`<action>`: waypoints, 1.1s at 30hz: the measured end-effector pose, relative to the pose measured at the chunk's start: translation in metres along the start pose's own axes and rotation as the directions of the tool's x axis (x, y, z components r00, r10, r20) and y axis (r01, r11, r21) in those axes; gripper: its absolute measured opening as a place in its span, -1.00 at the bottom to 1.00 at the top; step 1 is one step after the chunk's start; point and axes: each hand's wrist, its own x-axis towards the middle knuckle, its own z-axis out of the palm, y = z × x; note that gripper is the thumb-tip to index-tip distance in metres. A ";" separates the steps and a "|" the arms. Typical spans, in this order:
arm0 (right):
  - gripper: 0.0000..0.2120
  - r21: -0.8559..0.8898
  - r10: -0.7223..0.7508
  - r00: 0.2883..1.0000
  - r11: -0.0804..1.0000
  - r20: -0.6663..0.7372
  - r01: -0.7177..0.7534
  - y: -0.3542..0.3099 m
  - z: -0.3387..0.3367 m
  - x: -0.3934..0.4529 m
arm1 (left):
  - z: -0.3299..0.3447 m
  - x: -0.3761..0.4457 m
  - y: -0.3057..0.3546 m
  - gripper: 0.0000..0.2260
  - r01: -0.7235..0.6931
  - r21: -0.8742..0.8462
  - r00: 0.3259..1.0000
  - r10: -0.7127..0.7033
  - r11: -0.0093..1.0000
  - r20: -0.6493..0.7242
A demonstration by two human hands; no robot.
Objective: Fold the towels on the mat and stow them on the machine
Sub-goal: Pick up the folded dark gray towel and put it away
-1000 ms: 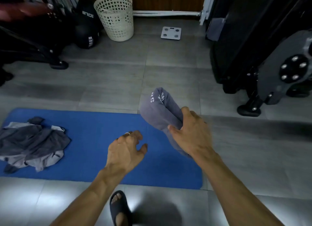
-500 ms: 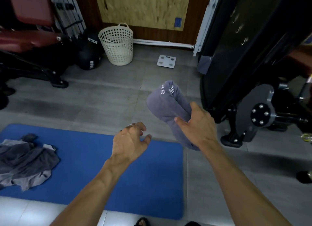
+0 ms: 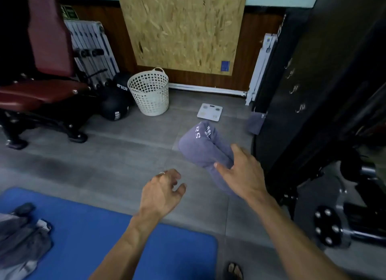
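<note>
The right hand (image 3: 243, 175) holds a folded towel (image 3: 203, 149) up in the air, thumb and fingers curled round it. The towel is purple-grey, soft and thick, near the black machine (image 3: 309, 91). White letters on it show "R S"; the rest is too blurry. The left hand (image 3: 161, 190) is loose and holds nothing. The blue mat (image 3: 104, 242) now sits lower and nearer the person than before, and the machine looks closer.

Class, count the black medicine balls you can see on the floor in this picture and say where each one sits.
2. One black medicine ball lies left of the white basket; the second ball sits behind it, against the basket's left side. Others may be hidden behind the bench.
</note>
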 end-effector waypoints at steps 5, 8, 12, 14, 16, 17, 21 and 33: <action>-0.72 0.001 -0.081 0.997 0.997 0.012 0.081 0.035 -0.039 0.090 | 0.016 0.069 0.057 -0.80 0.038 -0.021 0.999 -0.039 0.999 -0.036; -0.72 -0.008 -0.081 0.997 0.997 -0.003 0.081 0.053 -0.049 0.140 | 0.024 0.117 0.084 -0.81 0.013 -0.032 0.999 -0.015 0.999 -0.037; -0.73 -0.009 -0.069 0.998 0.998 0.015 0.069 0.084 -0.049 0.207 | 0.041 0.198 0.111 -0.87 -0.057 -0.098 0.998 0.056 0.994 -0.013; -0.71 -0.035 -0.051 0.999 0.998 0.002 0.051 0.100 -0.046 0.244 | 0.054 0.249 0.121 -0.86 -0.085 -0.148 0.996 0.084 0.985 -0.015; -0.67 -0.080 -0.026 0.999 0.997 -0.025 0.024 0.115 -0.040 0.286 | 0.068 0.308 0.131 -0.80 -0.152 -0.206 0.988 0.141 0.967 -0.070; -0.65 -0.103 -0.018 0.999 0.995 -0.038 0.014 0.122 -0.038 0.309 | 0.074 0.340 0.137 -0.73 -0.196 -0.233 0.979 0.178 0.952 -0.097; -0.67 -0.162 0.024 0.998 0.986 -0.066 -0.034 0.137 -0.032 0.398 | 0.086 0.467 0.169 -0.32 -0.343 -0.411 0.896 0.425 0.845 0.126; -0.50 0.267 0.227 0.953 0.949 -0.199 -0.171 0.154 -0.041 0.574 | 0.129 0.689 0.253 -0.45 -0.478 -0.416 0.697 0.622 0.774 0.356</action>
